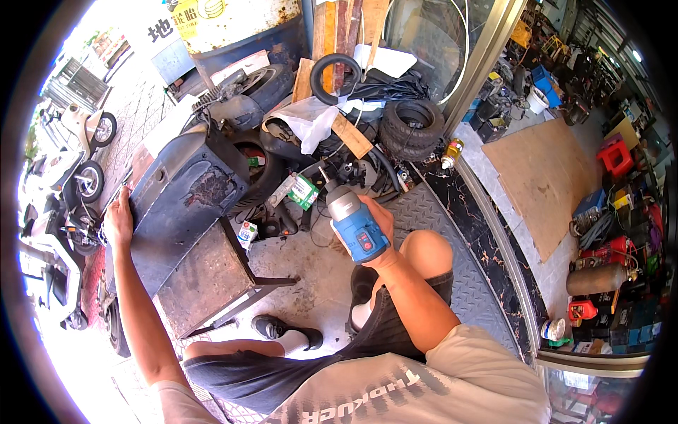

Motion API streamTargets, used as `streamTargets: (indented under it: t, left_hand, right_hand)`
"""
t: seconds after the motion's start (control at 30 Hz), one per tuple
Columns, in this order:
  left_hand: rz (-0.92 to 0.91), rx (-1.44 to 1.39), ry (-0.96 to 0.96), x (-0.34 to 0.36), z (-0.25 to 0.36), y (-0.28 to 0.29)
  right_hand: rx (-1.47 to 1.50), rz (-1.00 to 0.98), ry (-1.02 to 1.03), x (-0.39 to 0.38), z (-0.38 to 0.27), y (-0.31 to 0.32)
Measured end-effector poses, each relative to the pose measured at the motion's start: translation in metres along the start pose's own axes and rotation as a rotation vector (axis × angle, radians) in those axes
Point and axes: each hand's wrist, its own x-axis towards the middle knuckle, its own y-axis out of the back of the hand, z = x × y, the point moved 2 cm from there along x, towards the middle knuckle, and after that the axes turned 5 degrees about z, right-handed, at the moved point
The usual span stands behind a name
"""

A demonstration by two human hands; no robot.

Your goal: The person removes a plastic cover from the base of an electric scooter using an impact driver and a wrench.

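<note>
The right hand is clamped around a blue cordless impact driver, its bit pointing to the far side, toward the scooter parts. The left hand rests open, flat on the left edge of the dark scooter body panel, well apart from the right.

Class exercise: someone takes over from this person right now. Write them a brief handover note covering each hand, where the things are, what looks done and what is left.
Left hand: flat on the far edge of the dark scooter body panel, steadying it.
Right hand: fingers wrapped round the blue cordless driver, bit pointing up and away, touching nothing.
The panel leans against a rusty metal stand; tyres are piled behind.
Done: cannot tell.
Left: probably bringing the driver to the panel; no fastener is visible from here.
</note>
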Motion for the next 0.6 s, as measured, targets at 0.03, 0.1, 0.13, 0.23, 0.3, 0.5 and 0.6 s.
streamTargets:
  t: [0.03,0.1,0.13,0.23,0.3,0.5,0.6]
  left_hand:
    - [0.0,0.003,0.005,0.0006,-0.0012,0.0]
    - [0.0,0.003,0.009,0.0007,-0.0004,-0.0004]
    - [0.0,0.002,0.008,0.0005,-0.0001,-0.0005]
    - [-0.057,0.017,0.039,0.0018,0.0009,0.0006]
    - [-0.091,0.028,0.055,0.0032,0.0015,0.0019]
    - [-0.072,0.04,0.025,0.0021,0.0001,0.0017]
    - [-0.075,0.033,0.034,0.0041,-0.0023,0.001]
  right_hand:
    - [-0.002,0.001,0.001,0.0003,-0.0006,-0.0001]
    - [-0.002,-0.01,-0.019,0.0001,-0.0008,0.0003]
    - [-0.002,-0.016,-0.029,0.0001,-0.0009,0.0004]
    - [-0.024,-0.019,-0.018,0.0007,-0.0016,0.0014]
    - [-0.025,-0.022,-0.002,0.0016,-0.0018,0.0017]
    - [-0.022,-0.017,-0.011,-0.0006,0.0008,-0.0007]
    - [-0.028,-0.013,0.006,0.0009,-0.001,-0.001]
